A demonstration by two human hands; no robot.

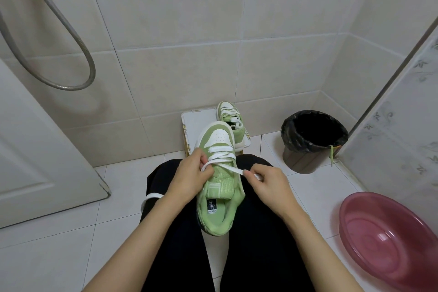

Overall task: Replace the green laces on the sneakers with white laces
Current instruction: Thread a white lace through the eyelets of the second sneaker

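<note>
White lace (231,168) crossed the toe-end eyelets of the sneaker (219,187), which lay across my lap with its toe pointing away, and the eyelets nearer the tongue looked bare. I judged this shoe about half laced. To do the step well, I thought both ends should be drawn level before the next crossing. The flat lace should be kept untwisted, and each tip fed from under the eyelet, so the rows would match the other sneaker (231,123). That one stood on a white board (196,123) by the wall and seemed already to carry white laces. My left hand (189,175) rested against the shoe's left side, its grip narrow, thumb and fingers pinching the lace close by the eyelets. My right hand (267,185) sat just off the shoe's right edge with its grip likewise closed to a pinch. It held the lace taut, and a short tip stuck out past the fingers. A green lace (331,154) hung over the rim of the bin (312,142) to the right, so I took the old lacing as out. A pink basin (388,239) sat on the floor, nearer me and well apart from the shoe.
</note>
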